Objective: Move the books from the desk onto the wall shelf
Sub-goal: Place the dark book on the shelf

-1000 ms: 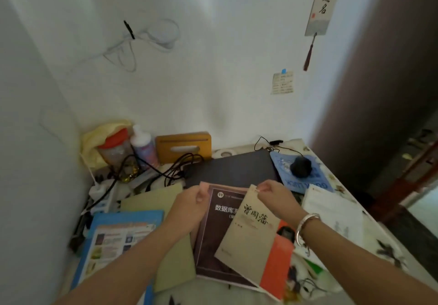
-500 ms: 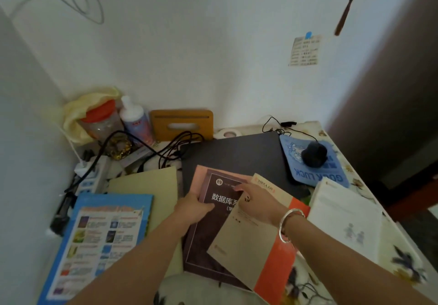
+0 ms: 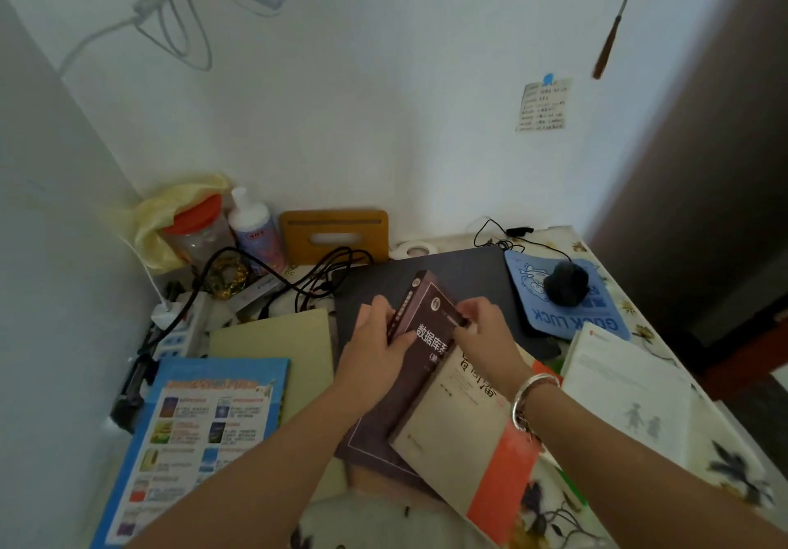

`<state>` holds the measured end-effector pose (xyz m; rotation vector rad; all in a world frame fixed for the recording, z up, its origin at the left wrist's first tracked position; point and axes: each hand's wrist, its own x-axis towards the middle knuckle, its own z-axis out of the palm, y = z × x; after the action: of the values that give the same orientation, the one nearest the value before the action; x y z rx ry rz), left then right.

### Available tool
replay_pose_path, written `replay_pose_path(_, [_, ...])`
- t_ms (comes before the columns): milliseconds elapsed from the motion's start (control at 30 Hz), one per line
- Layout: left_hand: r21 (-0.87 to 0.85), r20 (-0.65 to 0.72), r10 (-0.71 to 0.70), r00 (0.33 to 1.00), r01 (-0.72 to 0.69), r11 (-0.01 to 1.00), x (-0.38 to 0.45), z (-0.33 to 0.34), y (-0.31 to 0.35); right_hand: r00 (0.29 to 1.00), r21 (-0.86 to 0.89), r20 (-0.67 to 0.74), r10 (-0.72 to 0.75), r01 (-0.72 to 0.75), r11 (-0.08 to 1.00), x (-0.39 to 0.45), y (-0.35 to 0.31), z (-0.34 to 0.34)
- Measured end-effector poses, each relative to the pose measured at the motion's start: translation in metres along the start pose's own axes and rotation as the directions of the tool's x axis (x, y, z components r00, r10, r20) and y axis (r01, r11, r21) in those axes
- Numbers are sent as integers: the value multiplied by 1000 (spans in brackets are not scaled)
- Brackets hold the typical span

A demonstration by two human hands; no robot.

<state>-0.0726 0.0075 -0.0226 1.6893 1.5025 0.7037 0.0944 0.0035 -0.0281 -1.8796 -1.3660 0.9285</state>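
A thick dark maroon book (image 3: 426, 326) with white Chinese title is tilted up off the desk at its far end. My left hand (image 3: 375, 352) grips its spine side and my right hand (image 3: 482, 335) grips its right edge near the top. A beige book with an orange strip (image 3: 464, 442) lies on the maroon book's lower half. A blue-bordered book (image 3: 192, 429) lies at the left, an olive book (image 3: 281, 348) beside it, and a white book (image 3: 631, 395) at the right. No wall shelf is in view.
A closed dark laptop (image 3: 469, 275) lies behind the books. A blue mouse pad with a black mouse (image 3: 563, 284) sits at the right. Cables, a power strip (image 3: 183, 326), a jar, a bottle and a wooden stand (image 3: 337, 232) crowd the back left corner against the white wall.
Both hands have closed on the maroon book and raised its far end off the desk; earlier it lay flat with the hands resting on it. The beige book still lies on it.
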Motion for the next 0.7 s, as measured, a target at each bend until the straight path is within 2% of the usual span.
replay_pose_path(133, [91, -71, 148, 986, -142, 986, -6, -39, 30, 995, 187, -60, 84, -72, 980, -7, -24, -3])
replay_pose_path(267, [104, -153, 318, 936, -304, 947, -17, -84, 57, 983, 408, 107, 146, -177, 895, -19, -62, -3])
replay_pose_path(367, [91, -208, 417, 885, -407, 909, -29, -120, 81, 984, 535, 117, 132, -175, 827, -31, -105, -5])
replay_pose_path(467, [137, -289, 507, 812, -489, 861, -46, -157, 109, 998, 585, 38, 45, -59, 809, -43, -147, -11])
replay_pose_path(567, [146, -359, 590, 723, -581, 801, -69, -200, 141, 992, 586, -87, -91, 125, 800, -64, -196, -24])
replay_pose_path(700, [78, -478, 610, 631, -662, 746, -100, -262, 190, 905, 575, -254, -343, 426, 698, -106, -270, -47])
